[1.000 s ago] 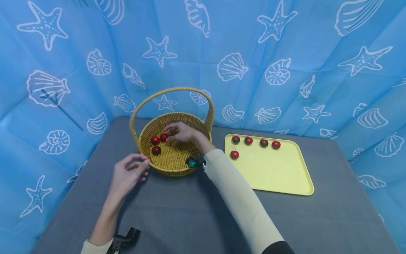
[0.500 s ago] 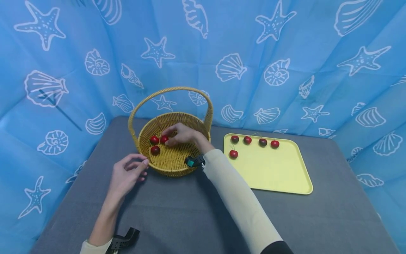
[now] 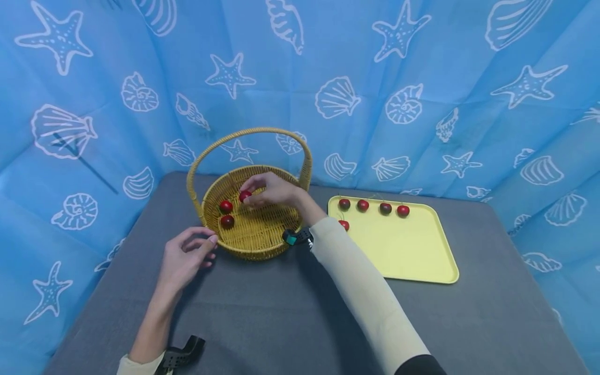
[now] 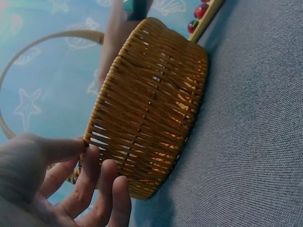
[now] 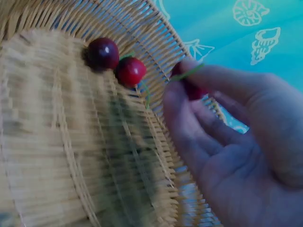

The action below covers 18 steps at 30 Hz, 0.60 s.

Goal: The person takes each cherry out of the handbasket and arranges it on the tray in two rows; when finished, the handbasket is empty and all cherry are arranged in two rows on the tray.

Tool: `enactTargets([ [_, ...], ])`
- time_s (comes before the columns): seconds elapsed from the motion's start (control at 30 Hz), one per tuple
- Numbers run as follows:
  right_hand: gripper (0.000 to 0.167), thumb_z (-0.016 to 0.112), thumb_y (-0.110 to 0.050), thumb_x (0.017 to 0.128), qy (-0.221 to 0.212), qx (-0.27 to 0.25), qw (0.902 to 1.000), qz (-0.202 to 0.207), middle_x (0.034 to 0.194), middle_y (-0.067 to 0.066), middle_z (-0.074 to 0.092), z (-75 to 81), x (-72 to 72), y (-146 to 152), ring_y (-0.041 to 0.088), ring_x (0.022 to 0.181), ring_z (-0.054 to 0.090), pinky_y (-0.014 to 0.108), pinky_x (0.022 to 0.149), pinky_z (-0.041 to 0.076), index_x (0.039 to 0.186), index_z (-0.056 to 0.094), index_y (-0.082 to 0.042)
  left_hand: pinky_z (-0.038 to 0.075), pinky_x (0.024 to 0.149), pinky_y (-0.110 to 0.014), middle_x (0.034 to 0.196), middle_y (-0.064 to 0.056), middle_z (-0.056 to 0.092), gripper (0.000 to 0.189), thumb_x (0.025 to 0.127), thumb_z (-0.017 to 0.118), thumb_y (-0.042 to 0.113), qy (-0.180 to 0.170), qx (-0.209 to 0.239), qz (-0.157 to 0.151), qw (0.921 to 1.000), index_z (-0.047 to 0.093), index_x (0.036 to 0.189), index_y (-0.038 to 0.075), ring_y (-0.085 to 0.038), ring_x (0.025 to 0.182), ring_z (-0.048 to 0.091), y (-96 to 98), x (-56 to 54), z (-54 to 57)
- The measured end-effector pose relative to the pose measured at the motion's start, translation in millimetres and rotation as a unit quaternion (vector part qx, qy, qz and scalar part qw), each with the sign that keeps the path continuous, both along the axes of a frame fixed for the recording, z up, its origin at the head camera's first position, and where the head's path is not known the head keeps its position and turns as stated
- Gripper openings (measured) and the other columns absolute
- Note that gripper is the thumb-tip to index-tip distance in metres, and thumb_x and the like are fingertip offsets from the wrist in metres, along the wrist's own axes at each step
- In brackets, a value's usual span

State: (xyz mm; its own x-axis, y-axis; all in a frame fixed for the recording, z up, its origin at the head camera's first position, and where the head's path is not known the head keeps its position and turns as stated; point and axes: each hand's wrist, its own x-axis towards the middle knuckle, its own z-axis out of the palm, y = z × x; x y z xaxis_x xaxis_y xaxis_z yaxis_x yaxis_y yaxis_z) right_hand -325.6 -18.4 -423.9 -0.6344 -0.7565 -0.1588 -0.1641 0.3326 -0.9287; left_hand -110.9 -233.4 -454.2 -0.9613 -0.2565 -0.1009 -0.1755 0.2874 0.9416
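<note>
A round wicker basket (image 3: 260, 234) with a tall arched handle stands on the table. Inside it, my right hand (image 3: 272, 190) pinches a red cherry (image 5: 195, 91) with a green stem between thumb and fingers, raised off the basket floor. Two more cherries lie at the basket's left side, a bright red cherry (image 3: 226, 207) and a darker cherry (image 3: 227, 222). At the near left, my left hand (image 3: 184, 258) holds the basket's rim between thumb and fingers; the left wrist view shows the fingertips against the weave (image 4: 137, 104).
Right of the basket, a yellow tray (image 3: 408, 250) bears several cherries: a row along its far edge and one cherry (image 3: 344, 225) partly hidden by the right sleeve (image 3: 361, 286). A blue curtain (image 3: 290, 94) with shell prints hangs behind the grey-covered table (image 3: 262, 323).
My right hand has closed on a cherry in the basket and lifted it up, away from the other two. The left hand has stayed at the rim.
</note>
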Motion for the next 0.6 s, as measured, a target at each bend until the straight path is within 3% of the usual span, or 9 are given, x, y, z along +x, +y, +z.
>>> enactTargets([
  [0.23,0.041,0.077,-0.013,0.102,0.016,-0.007,0.9997,0.018,0.136,0.013,0.069,17.9,-0.5,23.1,0.047,0.122,0.071,0.052,0.105,0.063,0.141,0.066,-0.003,0.068,0.072,-0.03,0.089,0.013,0.08,0.039,0.104,0.076,0.032,-0.002,0.006,-0.002,1.0,0.067,0.134,0.008,-0.013,0.083,0.078,-1.2,-0.3,-0.6],
  [0.43,0.043,0.077,-0.022,0.102,0.072,0.019,0.9952,0.064,0.138,0.008,0.071,36.0,4.9,46.6,0.035,0.111,0.074,0.056,0.102,0.062,0.143,0.068,-0.012,0.067,0.073,-0.028,0.093,0.01,0.081,0.043,0.104,0.076,0.038,-0.005,0.004,-0.006,1.0,0.067,0.133,0.009,-0.012,0.084,0.077,-0.8,2.1,0.2],
  [0.6,0.042,0.078,-0.02,0.1,0.069,0.025,0.9931,0.091,0.127,0.009,0.075,48.6,11.9,72.3,0.036,0.1,0.075,0.048,0.093,0.065,0.141,0.07,-0.011,0.068,0.074,-0.029,0.098,0.0,0.082,0.041,0.104,0.075,0.04,0.002,-0.005,-0.007,1.0,0.068,0.131,0.01,-0.014,0.086,0.078,0.8,3.7,0.5],
])
